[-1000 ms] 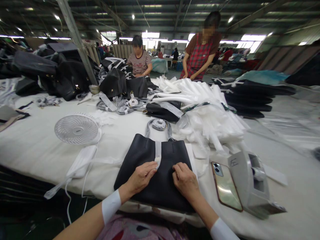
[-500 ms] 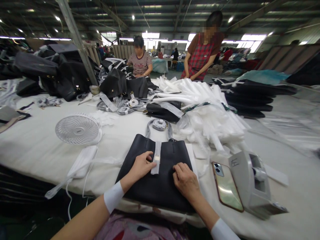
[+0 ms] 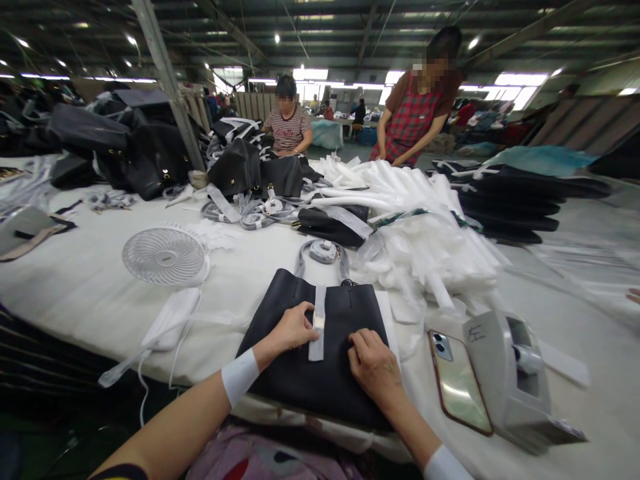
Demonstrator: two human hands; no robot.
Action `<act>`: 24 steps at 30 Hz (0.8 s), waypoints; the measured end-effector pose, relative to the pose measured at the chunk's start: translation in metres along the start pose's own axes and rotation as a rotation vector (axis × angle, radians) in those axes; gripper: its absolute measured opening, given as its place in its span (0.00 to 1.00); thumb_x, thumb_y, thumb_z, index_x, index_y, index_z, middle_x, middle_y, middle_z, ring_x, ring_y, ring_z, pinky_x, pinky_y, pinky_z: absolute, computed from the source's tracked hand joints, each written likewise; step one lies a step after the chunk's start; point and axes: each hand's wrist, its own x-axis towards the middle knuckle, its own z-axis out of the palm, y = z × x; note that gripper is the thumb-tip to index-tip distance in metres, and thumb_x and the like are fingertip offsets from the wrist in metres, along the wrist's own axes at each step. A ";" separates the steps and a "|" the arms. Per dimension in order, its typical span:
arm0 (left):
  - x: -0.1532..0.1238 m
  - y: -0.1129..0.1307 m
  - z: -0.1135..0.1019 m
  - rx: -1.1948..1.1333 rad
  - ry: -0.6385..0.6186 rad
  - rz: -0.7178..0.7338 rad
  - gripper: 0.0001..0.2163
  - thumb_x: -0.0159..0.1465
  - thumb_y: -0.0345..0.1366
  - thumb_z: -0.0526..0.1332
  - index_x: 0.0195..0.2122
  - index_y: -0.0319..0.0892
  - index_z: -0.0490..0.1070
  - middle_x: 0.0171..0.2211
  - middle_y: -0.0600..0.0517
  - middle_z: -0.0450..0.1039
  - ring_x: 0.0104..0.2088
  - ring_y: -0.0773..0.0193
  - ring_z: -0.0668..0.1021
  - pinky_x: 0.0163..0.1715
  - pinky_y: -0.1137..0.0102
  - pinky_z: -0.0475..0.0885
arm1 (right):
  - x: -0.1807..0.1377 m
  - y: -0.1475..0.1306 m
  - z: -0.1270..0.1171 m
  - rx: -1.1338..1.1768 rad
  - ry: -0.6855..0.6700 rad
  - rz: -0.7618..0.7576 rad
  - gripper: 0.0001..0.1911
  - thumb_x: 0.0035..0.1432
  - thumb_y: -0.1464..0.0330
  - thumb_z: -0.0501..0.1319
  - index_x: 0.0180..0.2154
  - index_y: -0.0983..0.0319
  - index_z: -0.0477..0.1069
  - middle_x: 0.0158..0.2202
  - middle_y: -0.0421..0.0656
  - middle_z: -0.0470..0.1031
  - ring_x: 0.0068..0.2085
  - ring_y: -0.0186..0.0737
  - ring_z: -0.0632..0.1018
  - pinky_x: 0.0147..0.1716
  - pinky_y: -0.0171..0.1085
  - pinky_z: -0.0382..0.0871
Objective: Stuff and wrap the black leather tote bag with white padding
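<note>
Black bag (image 3: pixel 320 390): left hand (image 3: pixel 294 326) bent at pale strip (image 3: pixel 317 350), right hand (image 3: pixel 374 363) curled on top; cannot tell either grip's hold

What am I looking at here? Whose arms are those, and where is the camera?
There is no machine here: the arms are a person's own. All the pictures come from one camera worn on that person's head, looking forward and down. On the white cloth are a black bag, a fan, a phone and a heap of white wrapping. The left hand touches a pale strip on the bag; how firm its grip is, I cannot tell. The right hand rests on the bag, curled.
</note>
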 end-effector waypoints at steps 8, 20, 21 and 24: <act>-0.021 0.005 -0.004 0.403 0.180 0.374 0.36 0.56 0.41 0.67 0.63 0.40 0.55 0.59 0.38 0.64 0.58 0.46 0.68 0.55 0.54 0.66 | 0.000 0.000 0.000 0.015 -0.013 0.006 0.08 0.56 0.78 0.53 0.32 0.60 0.65 0.31 0.42 0.67 0.35 0.41 0.68 0.36 0.39 0.61; -0.041 -0.032 0.031 0.792 0.179 0.626 0.29 0.68 0.46 0.53 0.65 0.36 0.50 0.66 0.39 0.54 0.66 0.51 0.59 0.61 0.56 0.57 | 0.001 -0.001 0.001 0.013 -0.024 -0.005 0.08 0.56 0.79 0.53 0.31 0.60 0.64 0.30 0.42 0.67 0.34 0.41 0.68 0.36 0.39 0.61; -0.041 -0.031 0.031 0.797 0.186 0.627 0.29 0.68 0.46 0.53 0.65 0.36 0.51 0.66 0.39 0.54 0.65 0.52 0.59 0.61 0.56 0.57 | 0.002 -0.001 0.000 0.011 -0.027 -0.006 0.08 0.56 0.79 0.53 0.31 0.60 0.64 0.30 0.42 0.67 0.34 0.41 0.68 0.36 0.39 0.61; -0.041 -0.029 0.029 0.810 0.207 0.627 0.28 0.68 0.46 0.52 0.64 0.36 0.52 0.65 0.39 0.56 0.65 0.55 0.60 0.60 0.57 0.58 | 0.004 -0.001 -0.001 0.003 -0.058 -0.009 0.08 0.55 0.78 0.53 0.32 0.60 0.65 0.31 0.42 0.68 0.35 0.42 0.68 0.36 0.39 0.61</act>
